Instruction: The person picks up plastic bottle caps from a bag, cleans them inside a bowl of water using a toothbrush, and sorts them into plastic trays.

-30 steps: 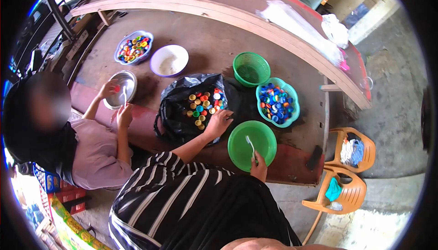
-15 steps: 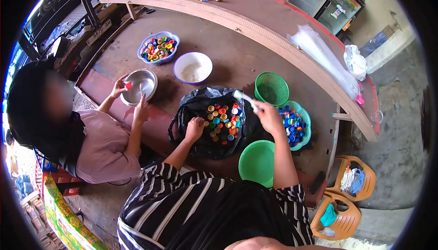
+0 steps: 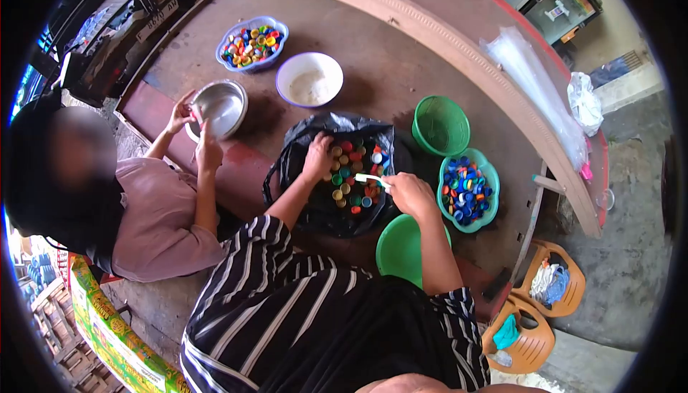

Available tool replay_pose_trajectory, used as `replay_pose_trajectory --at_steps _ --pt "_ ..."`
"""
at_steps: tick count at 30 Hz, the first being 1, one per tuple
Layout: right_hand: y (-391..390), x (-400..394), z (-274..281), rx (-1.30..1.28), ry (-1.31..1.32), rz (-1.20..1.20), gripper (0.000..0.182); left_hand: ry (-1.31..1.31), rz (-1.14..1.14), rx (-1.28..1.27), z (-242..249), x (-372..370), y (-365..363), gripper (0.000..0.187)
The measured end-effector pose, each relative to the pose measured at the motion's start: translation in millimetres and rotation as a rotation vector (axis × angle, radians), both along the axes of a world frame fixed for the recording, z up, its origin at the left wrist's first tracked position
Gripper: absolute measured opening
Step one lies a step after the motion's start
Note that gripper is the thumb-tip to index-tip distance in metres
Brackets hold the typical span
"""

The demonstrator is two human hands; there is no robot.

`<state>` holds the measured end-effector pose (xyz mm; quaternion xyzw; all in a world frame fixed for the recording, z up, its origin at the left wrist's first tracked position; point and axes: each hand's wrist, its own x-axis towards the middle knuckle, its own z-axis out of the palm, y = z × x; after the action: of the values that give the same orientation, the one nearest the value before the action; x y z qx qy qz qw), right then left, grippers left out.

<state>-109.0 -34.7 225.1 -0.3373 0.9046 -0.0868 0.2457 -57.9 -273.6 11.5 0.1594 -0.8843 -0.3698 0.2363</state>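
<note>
A black plastic bag (image 3: 301, 210) lies spread on the table with many coloured bottle caps (image 3: 346, 171) on it. My left hand (image 3: 318, 158) is over the caps at the bag's left side, its fingers bent inward; whatever they hold is hidden. In my right hand (image 3: 410, 193) is a toothbrush (image 3: 370, 178), white and pale green, its head pointing left above the caps. Just below my right wrist sits a green basin (image 3: 399, 249), partly covered by my forearm. Right of that hand is a light-green bowl (image 3: 493, 205) of mostly blue caps.
A green basket (image 3: 441, 124) and a white bowl (image 3: 309, 81) stand beyond the bag. A blue scalloped bowl (image 3: 252, 43) holds caps. At left, another person's hands (image 3: 206, 145) work with a small red thing over a metal bowl (image 3: 221, 110). A wooden rail (image 3: 430, 31) crosses the table.
My right hand has brought the toothbrush down and left over the caps. My left hand has moved up toward the bag's far side. The other person's hands have come closer together.
</note>
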Motion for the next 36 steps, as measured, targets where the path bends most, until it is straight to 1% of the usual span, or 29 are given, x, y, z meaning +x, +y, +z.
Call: replay_pose_trajectory --at_steps 2,4,5,8,9,11,13,16,17,18,20,21,23,24,25,26,28,30,31,32,33,35,36 --pt "15 15 -13 0.023 -0.102 -0.017 0.028 -0.012 0.024 0.003 -2 -8 -9 0.041" --pt "36 30 -35 -0.019 -0.212 -0.062 0.030 -0.020 0.019 -0.003 -1 -12 -15 0.040" --pt "47 36 -47 -0.045 -0.256 -0.087 0.030 -0.035 0.025 0.022 2 -13 -15 0.037" --pt "84 61 -76 -0.229 -0.432 -0.221 0.034 -0.097 -0.014 0.005 2 -12 -13 0.034" --pt "94 70 -79 -0.255 -0.510 -0.296 0.035 -0.096 -0.030 -0.040 -5 -11 -13 0.035" --pt "108 85 -82 -0.309 -0.664 -0.437 0.037 -0.155 -0.031 -0.048 5 -5 -7 0.038" --pt "123 101 -90 -0.397 -0.640 -0.487 0.036 -0.181 -0.037 -0.063 10 2 -1 0.043" --pt "136 113 -97 -0.495 -0.614 -0.541 0.036 -0.081 -0.045 -0.057 18 9 5 0.047" --pt "140 116 -97 -0.518 -0.604 -0.563 0.036 0.009 -0.050 -0.147 22 11 8 0.043" --pt "143 118 -97 -0.543 -0.592 -0.583 0.037 -0.026 -0.091 -0.029 36 15 8 0.040" --pt "147 117 -95 -0.560 -0.542 -0.633 0.037 -0.087 -0.169 0.197 80 22 1 0.034" --pt "149 119 -93 -0.564 -0.522 -0.658 0.037 -0.025 -0.102 0.378 108 30 0 0.027" --pt "150 118 -91 -0.616 -0.474 -0.678 0.038 0.005 0.011 0.332 133 38 -27 0.027" --pt "153 120 -88 -0.635 -0.448 -0.689 0.038 0.115 0.107 0.110 128 36 -47 0.025" --pt "157 122 -86 -0.631 -0.448 -0.686 0.038 0.101 0.176 0.024 114 32 -73 0.025" --pt "160 124 -85 -0.631 -0.450 -0.682 0.038 0.039 0.219 0.120 114 29 -93 0.029" --pt "164 120 -93 -0.673 -0.427 -0.662 0.039 -0.044 0.145 0.009 150 24 -109 0.037" --pt "179 128 -112 -0.708 -0.423 -0.659 0.040 -0.113 0.208 -0.032 168 -5 -123 0.041" --pt "182 129 -106 -0.686 -0.468 -0.686 0.039 -0.175 0.240 -0.044 168 -15 -124 0.042" --pt "189 138 -107 -0.677 -0.474 -0.703 0.039 -0.283 0.259 0.061 167 -26 -124 0.046" --pt "192 139 -110 -0.680 -0.470 -0.711 0.040 -0.223 0.235 -0.036 133 -55 -133 0.046" --pt "194 138 -106 -0.706 -0.460 -0.760 0.041 -0.302 0.118 -0.136 123 -110 -115 0.049" --pt "195 147 -101 -0.692 -0.466 -0.799 0.041 -0.333 0.074 -0.141 150 -110 -84 0.048"
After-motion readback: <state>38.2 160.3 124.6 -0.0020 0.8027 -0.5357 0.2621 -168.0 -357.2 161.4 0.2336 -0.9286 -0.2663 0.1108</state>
